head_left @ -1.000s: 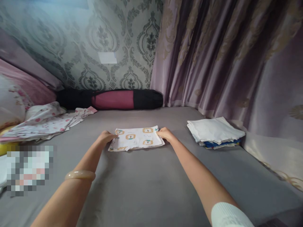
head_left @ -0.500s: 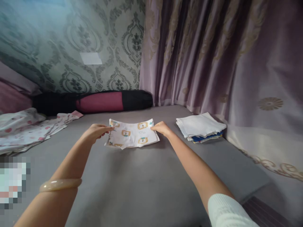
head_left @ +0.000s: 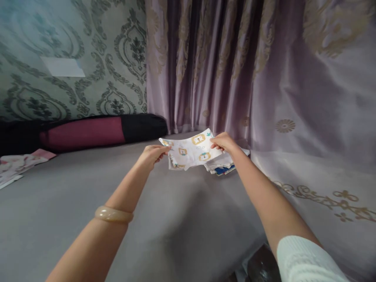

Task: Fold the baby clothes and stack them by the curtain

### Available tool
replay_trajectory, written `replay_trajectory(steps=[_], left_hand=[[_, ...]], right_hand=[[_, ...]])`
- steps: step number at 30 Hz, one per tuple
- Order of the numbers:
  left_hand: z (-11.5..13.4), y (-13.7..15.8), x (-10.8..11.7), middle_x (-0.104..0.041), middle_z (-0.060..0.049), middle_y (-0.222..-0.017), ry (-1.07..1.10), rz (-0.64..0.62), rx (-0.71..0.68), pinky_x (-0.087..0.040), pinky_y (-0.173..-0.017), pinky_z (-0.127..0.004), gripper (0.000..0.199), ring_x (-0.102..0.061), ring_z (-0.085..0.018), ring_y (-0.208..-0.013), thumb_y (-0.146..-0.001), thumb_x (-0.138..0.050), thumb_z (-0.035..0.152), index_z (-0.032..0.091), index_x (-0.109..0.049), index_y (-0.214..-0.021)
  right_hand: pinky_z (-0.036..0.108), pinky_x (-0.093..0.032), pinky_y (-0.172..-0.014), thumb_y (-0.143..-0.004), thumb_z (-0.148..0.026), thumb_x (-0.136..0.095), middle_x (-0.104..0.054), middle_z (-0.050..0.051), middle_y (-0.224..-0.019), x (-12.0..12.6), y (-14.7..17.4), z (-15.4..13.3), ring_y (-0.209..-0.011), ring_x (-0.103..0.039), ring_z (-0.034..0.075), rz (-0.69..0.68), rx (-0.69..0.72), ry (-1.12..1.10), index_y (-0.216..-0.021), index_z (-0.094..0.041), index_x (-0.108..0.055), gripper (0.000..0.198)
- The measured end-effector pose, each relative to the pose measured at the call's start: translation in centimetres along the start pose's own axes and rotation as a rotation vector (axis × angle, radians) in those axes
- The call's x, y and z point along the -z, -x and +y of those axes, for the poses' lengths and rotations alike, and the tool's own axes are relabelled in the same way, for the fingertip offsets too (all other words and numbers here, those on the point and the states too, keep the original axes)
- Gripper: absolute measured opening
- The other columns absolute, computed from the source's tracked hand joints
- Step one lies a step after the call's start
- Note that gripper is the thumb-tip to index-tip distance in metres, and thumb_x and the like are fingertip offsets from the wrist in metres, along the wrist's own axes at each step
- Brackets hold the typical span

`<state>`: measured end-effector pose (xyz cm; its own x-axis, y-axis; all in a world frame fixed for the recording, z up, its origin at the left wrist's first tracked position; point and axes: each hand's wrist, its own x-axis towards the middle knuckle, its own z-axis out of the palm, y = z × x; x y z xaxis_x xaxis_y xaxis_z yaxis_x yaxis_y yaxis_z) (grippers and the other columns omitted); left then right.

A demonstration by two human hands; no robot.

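A folded white garment (head_left: 190,152) with yellow and teal prints is stretched between my two hands above the bed. My left hand (head_left: 155,155) pinches its upper left corner, and a pale bangle circles that forearm. At the upper right side of the cloth, my right hand (head_left: 221,142) grips the edge between thumb and fingers. Just behind and below the garment's right end lies a stack of folded clothes (head_left: 225,169), white on top with blue beneath. My right hand and the garment hide part of that stack.
On the grey bed sheet (head_left: 73,203), a white-and-pink patterned garment (head_left: 20,166) lies at the far left. A black and maroon bolster (head_left: 85,133) runs along the wall. Purple curtains (head_left: 205,78) hang behind and to the right. A dark rounded object (head_left: 263,266) shows at the bottom.
Both hands have carried the garment rightward and up off the bed, over toward the stack of clothes. The view has turned to the right.
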<state>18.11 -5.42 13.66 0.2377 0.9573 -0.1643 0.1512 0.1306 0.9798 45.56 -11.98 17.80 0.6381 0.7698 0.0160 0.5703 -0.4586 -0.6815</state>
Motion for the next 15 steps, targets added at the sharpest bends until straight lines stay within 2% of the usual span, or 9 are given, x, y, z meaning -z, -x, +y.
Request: replay_trajectory(steps=[3, 7, 11, 15], left_hand=[[0.0, -0.9, -4.4, -0.057, 0.000, -0.058, 0.102, -0.039, -0.005, -0.021, -0.043, -0.021, 0.031, -0.039, -0.005, -0.047, -0.050, -0.082, 0.037, 0.014, -0.062, -0.057], [-0.3, -1.9, -9.4, -0.056, 0.001, -0.056, 0.208, -0.108, 0.017, -0.022, -0.044, -0.021, 0.035, -0.039, -0.005, -0.046, -0.050, -0.084, 0.039, 0.014, -0.060, -0.055], [-0.6, -2.6, -13.2, -0.053, 0.002, -0.053, 0.263, -0.147, 0.026, -0.022, -0.043, -0.021, 0.035, -0.038, -0.004, -0.044, -0.051, -0.084, 0.040, 0.014, -0.060, -0.054], [-0.7, -3.1, -15.9, -0.054, 0.002, -0.053, 0.326, -0.180, 0.041, -0.021, -0.042, -0.021, 0.036, -0.038, -0.004, -0.044, -0.050, -0.085, 0.039, 0.014, -0.060, -0.054]], right_hand=[[0.017, -0.040, -0.042, -0.076, -0.021, -0.069, -0.059, 0.003, -0.043, 2.9, -1.9, 1.5, -0.036, -0.048, 0.007, -0.002, -0.087, 0.094, -0.064, -0.009, -0.068, 0.016], [0.020, -0.048, -0.051, -0.077, -0.019, -0.067, -0.063, 0.004, -0.050, 5.9, -4.3, 3.3, -0.047, -0.058, 0.011, 0.076, -0.137, 0.285, -0.068, -0.012, -0.069, 0.012], [0.023, -0.052, -0.059, -0.080, -0.013, -0.062, -0.066, 0.005, -0.059, 8.1, -5.7, 4.3, -0.056, -0.063, 0.013, 0.108, -0.130, 0.417, -0.067, -0.013, -0.069, 0.015], [0.025, -0.053, -0.068, -0.083, -0.013, -0.059, -0.066, 0.005, -0.057, 9.4, -6.6, 4.8, -0.061, -0.066, 0.015, 0.163, -0.111, 0.512, -0.080, -0.012, -0.071, 0.013]])
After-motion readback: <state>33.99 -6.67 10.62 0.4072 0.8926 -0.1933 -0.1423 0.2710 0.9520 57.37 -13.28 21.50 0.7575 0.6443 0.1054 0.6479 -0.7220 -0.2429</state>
